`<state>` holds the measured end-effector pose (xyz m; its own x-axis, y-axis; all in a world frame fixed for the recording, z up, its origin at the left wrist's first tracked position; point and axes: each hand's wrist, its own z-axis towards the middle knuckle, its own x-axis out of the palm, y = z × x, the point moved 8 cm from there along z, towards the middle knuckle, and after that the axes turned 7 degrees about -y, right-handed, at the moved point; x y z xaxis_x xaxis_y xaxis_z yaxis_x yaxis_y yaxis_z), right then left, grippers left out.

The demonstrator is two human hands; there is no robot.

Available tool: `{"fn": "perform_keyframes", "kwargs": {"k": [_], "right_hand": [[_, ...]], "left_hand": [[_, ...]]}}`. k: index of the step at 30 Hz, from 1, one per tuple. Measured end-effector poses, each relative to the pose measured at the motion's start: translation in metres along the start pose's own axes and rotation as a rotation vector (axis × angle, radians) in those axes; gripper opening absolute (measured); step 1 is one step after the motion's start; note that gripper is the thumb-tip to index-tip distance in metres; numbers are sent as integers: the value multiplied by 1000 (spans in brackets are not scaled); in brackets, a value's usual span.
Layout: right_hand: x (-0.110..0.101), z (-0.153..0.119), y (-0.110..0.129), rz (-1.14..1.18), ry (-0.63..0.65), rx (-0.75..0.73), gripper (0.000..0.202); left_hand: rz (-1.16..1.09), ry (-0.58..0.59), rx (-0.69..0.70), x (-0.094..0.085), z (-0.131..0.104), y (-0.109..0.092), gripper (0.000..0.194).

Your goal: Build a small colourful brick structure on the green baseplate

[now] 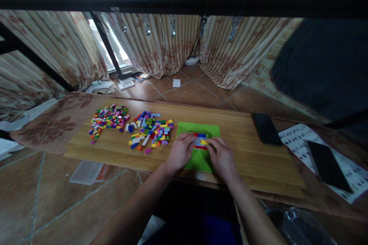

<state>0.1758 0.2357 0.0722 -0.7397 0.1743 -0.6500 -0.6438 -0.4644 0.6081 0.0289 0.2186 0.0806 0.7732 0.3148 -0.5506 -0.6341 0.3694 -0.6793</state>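
Observation:
A bright green studded baseplate [198,160] lies on the wooden board. Near its middle sits a small build of red, blue, light blue and yellow bricks [201,136]. My left hand [181,151] is at the build's left side, fingers bent and closed together; whatever they hold is hidden. From the right, my right hand [222,156] pinches a yellow brick [204,142] at the top of the build, thumb and forefinger against its right end.
Larger loose bricks [149,130] are heaped left of the baseplate, and a pile of tiny bricks [110,118] lies farther left. A black phone [266,129] rests at the right. Beyond it are a printed sheet [297,138] and another dark device [327,165].

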Motion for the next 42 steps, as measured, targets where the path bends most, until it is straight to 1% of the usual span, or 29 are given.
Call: {"fn": "perform_keyframes", "kwargs": {"k": [4, 6, 10, 14, 16, 18, 22, 25, 30, 34, 38, 42], "right_hand": [[-1, 0, -2, 55, -23, 39, 21], [-1, 0, -4, 112, -44, 81, 20], [2, -4, -17, 245, -101, 236, 20], [6, -14, -32, 388, -177, 404, 26], [6, -18, -38, 458, -231, 479, 28], [6, -20, -41, 488, -258, 518, 29], [11, -17, -39, 468, -215, 513, 27], [13, -16, -40, 443, -201, 514, 28], [14, -15, -42, 425, -199, 516, 30], [13, -15, -43, 446, -192, 522, 32], [13, -14, -46, 479, -192, 550, 36], [15, -11, -49, 454, -178, 578, 40]], "left_hand": [[-30, -24, -53, 2, -2, 4, 18], [-66, -37, -99, 3, -3, 7, 19], [-154, -89, -237, 2, -6, 21, 26], [-215, -151, -372, 1, -12, 35, 30], [-254, -154, -414, 1, -14, 38, 32], [-276, -144, -436, 2, -15, 39, 34], [-253, -115, -452, 1, -12, 36, 38], [-231, -89, -458, 1, -9, 35, 38], [-214, -68, -458, 4, -7, 38, 36], [-223, -70, -459, 4, -5, 36, 34], [-225, -37, -467, 4, -5, 34, 34], [-210, -50, -443, 1, -2, 36, 27]]}}
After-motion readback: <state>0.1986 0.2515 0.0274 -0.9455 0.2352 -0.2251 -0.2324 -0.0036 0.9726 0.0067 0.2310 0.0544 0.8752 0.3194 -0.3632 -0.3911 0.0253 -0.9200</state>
